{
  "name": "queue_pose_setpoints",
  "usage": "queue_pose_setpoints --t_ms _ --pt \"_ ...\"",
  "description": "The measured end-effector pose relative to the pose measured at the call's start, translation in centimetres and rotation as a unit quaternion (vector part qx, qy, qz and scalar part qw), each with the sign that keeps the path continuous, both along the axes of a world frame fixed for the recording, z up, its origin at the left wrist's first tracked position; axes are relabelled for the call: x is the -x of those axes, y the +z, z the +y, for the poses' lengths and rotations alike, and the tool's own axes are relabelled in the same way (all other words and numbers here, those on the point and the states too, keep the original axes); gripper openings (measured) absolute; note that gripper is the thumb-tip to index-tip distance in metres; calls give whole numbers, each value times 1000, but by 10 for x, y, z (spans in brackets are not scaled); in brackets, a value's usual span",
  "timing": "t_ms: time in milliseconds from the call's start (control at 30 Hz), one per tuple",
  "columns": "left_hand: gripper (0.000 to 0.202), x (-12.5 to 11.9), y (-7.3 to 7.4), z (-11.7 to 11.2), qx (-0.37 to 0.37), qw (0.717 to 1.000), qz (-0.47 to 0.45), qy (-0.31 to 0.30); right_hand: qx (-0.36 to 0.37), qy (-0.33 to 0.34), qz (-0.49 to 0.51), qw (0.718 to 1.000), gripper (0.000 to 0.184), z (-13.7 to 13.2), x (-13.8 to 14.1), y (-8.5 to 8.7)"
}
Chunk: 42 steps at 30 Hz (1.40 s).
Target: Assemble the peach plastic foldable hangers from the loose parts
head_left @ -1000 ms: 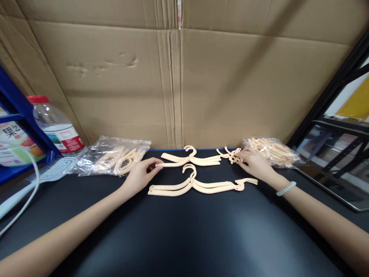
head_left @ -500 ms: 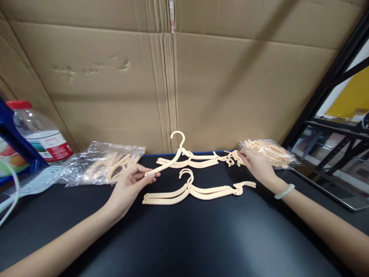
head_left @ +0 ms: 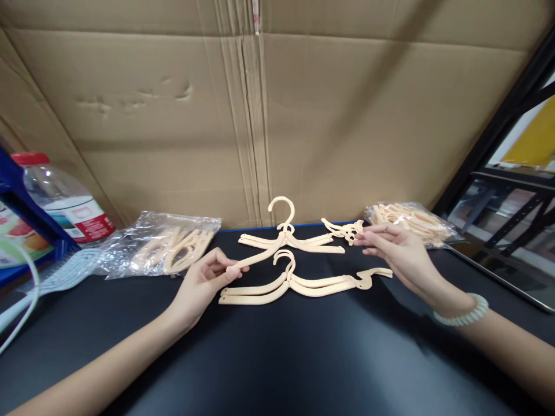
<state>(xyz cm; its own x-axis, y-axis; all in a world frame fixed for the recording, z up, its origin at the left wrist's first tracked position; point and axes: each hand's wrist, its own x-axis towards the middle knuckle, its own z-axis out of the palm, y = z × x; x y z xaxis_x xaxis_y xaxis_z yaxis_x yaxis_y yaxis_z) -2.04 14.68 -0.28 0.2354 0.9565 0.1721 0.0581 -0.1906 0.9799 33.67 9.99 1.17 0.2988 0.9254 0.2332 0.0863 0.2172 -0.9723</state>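
My left hand [head_left: 203,283] pinches the left arm tip of a cream plastic hanger [head_left: 277,228], lifted so its hook stands up. A second stack of the same hangers [head_left: 299,283] lies flat on the black table [head_left: 277,358] just in front of it. More hangers lie under the lifted one at the back. My right hand [head_left: 396,254] hovers palm up with fingers stretched, touching or nearly touching small cream clip pieces [head_left: 344,230]; it wears a pale coil band on the wrist.
A clear bag of cream parts [head_left: 169,245] lies at back left, another bag [head_left: 411,222] at back right. A water bottle [head_left: 65,199], a blue rack and a white cable sit far left. A cardboard wall [head_left: 277,115] closes the back; a metal tray is at right.
My left hand picked one hanger off the back pile and tilted it upright. My right hand drew back from the clip pieces and turned its fingers out flat.
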Motion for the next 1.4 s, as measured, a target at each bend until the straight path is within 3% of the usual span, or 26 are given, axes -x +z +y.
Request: queue_pose_setpoints --t_ms 200,533,700,1100,1400 --pt "30 0 -2 0 -3 1000 8 -14 76 62 116 988 30 -3 8 -9" --pt "29 -1 -1 1 -14 999 39 -9 73 111 131 982 26 -1 10 -24" --pt "26 -1 -1 0 -13 999 25 -29 55 97 108 988 28 -2 12 -23" --pt "27 -1 -3 0 -7 999 6 -40 97 103 144 979 30 -2 18 -18" --pt "28 0 -2 -1 6 999 -5 -53 189 211 178 942 23 -6 12 -15"
